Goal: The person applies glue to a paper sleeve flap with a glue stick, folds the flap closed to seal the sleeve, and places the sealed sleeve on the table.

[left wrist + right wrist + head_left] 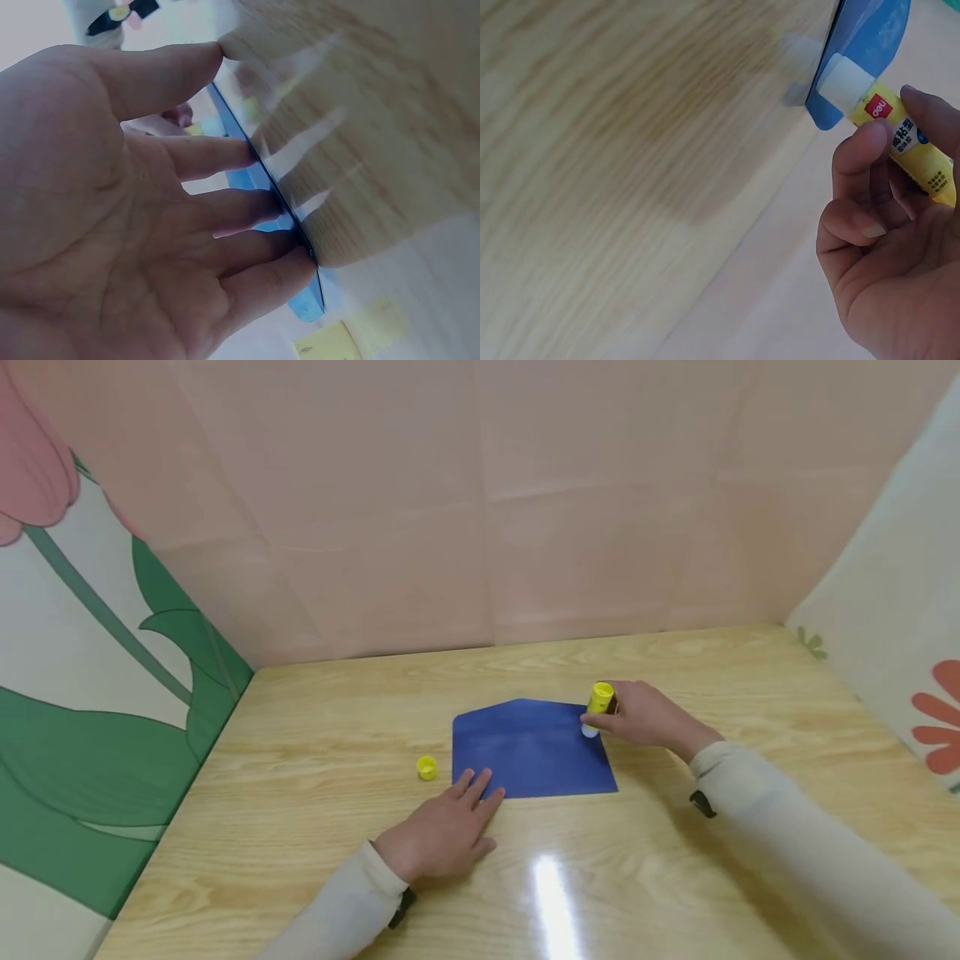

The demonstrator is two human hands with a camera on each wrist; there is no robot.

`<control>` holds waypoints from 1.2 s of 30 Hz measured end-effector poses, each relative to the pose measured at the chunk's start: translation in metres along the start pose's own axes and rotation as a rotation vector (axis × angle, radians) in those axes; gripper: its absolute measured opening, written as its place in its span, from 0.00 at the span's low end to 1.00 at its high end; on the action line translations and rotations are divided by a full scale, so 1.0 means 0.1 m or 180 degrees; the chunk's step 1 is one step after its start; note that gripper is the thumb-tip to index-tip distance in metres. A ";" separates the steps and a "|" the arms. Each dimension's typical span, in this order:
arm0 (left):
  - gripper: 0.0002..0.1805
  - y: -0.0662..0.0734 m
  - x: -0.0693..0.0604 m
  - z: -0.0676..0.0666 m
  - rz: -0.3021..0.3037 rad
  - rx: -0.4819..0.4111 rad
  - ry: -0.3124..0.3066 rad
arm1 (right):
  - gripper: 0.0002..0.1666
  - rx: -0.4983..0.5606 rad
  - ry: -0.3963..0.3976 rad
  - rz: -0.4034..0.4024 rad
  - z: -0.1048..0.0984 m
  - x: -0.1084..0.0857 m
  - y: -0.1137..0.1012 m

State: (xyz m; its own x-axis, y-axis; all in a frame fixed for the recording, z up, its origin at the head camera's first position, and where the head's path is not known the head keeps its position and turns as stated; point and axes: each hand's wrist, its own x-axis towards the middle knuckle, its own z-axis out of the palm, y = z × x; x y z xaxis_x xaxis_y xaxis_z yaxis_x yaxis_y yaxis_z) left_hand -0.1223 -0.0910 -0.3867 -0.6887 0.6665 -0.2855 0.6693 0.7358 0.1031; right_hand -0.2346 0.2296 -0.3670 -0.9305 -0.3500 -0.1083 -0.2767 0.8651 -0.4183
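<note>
A blue paper envelope (pixel 532 752) with its flap spread away from me lies on the wooden table. My right hand (pixel 643 714) grips a yellow glue stick (pixel 600 700), its white end down against the envelope's upper right corner. In the right wrist view the glue stick (pixel 904 139) is pinched between thumb and fingers, its white tip touching the blue paper (pixel 862 37). My left hand (pixel 442 835) rests with straight, spread fingertips on the envelope's lower left edge. The left wrist view shows those fingers (pixel 232 210) along the near edge of the blue paper (pixel 247 180).
A small yellow cap (pixel 427 767) sits on the table (pixel 337 727) left of the envelope. Behind the table hangs a pink cloth (pixel 480 527). Flower-patterned cloths stand at the left (pixel 97 693) and right (pixel 900 610).
</note>
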 end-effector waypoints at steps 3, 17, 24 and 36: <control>0.34 0.00 0.00 0.01 0.0007 0.0004 -0.0022 | 0.22 -0.0029 -0.0015 -0.0005 -0.02 -0.02 0.02; 0.34 0.02 -0.01 -0.03 -0.0070 0.0057 -0.0070 | 0.32 0.0112 0.0357 0.0118 -0.19 -0.07 0.03; 0.34 0.03 0.03 0.00 -0.0032 -0.0006 -0.0023 | 0.18 0.0344 0.0255 -0.0212 -0.03 0.14 -0.45; 0.35 0.05 0.10 0.04 -0.0012 0.0038 -0.0038 | 0.11 0.0188 0.0060 -0.0803 0.38 0.51 -1.31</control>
State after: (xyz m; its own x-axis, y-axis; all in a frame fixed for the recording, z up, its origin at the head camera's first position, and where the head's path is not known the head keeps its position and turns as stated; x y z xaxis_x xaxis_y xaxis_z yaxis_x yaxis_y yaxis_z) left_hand -0.1247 -0.0809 -0.3931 -0.6879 0.6622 -0.2971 0.6701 0.7367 0.0907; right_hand -0.2363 0.0849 -0.3514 -0.8382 -0.5448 0.0229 -0.4867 0.7285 -0.4820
